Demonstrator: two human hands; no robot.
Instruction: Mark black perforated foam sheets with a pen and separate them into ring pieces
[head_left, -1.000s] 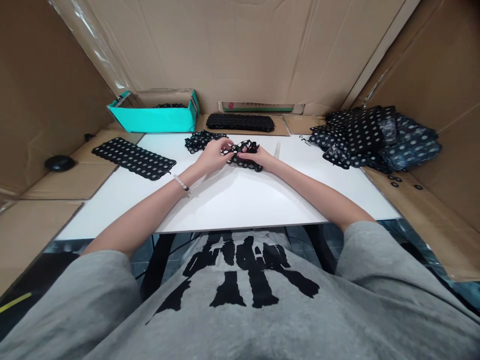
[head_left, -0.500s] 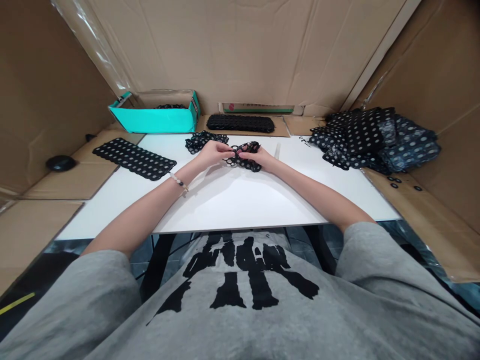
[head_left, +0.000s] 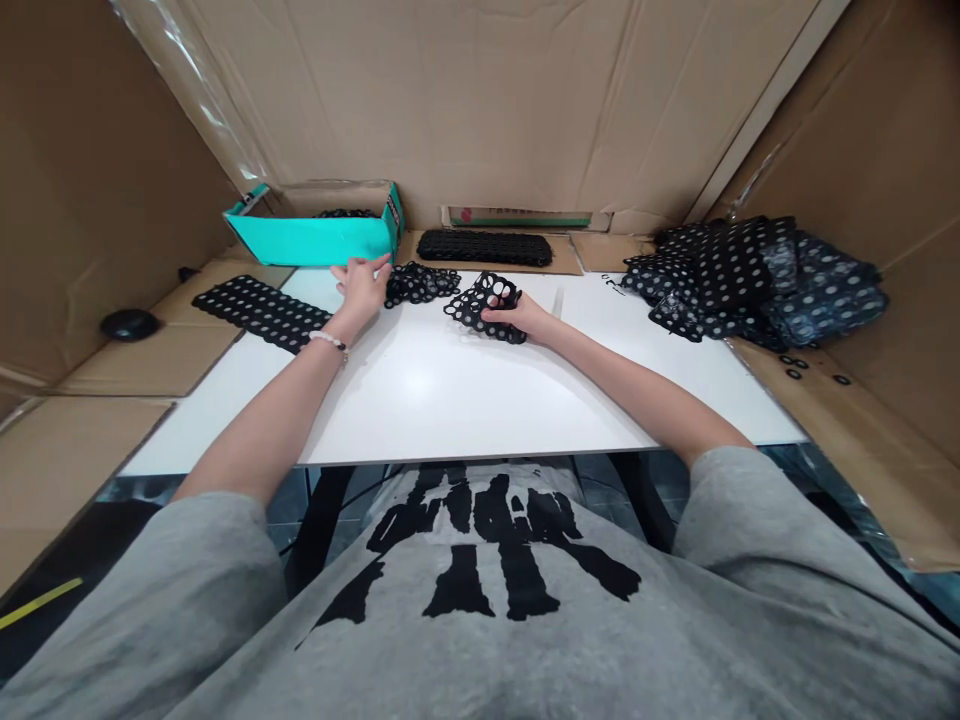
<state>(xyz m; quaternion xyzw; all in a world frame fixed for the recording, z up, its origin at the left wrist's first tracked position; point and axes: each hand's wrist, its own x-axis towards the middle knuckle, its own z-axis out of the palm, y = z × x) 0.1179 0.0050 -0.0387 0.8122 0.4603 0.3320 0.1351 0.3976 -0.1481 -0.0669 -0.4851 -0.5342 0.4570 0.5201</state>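
Note:
My right hand (head_left: 519, 316) grips a crumpled black sheet full of round holes (head_left: 480, 303) above the middle of the white table. My left hand (head_left: 363, 286) is near the front of the teal box (head_left: 311, 240), its fingers apart and nothing visible in them. Just right of that hand lies a bunched black perforated piece (head_left: 424, 283). A flat black perforated sheet (head_left: 262, 310) rests to the left, partly covered by my left wrist.
Behind the table lies a stack of black perforated strips (head_left: 484, 247). At the right is a heap of black perforated sheets (head_left: 742, 270), with several small black rings (head_left: 793, 373) near it. Cardboard walls (head_left: 480, 110) enclose the table (head_left: 465, 410). A black mouse-like object (head_left: 130, 325) sits at left.
My left hand has let go of the perforated sheet and moved left, to the teal box's front. My right hand still holds the sheet, which is now more spread out.

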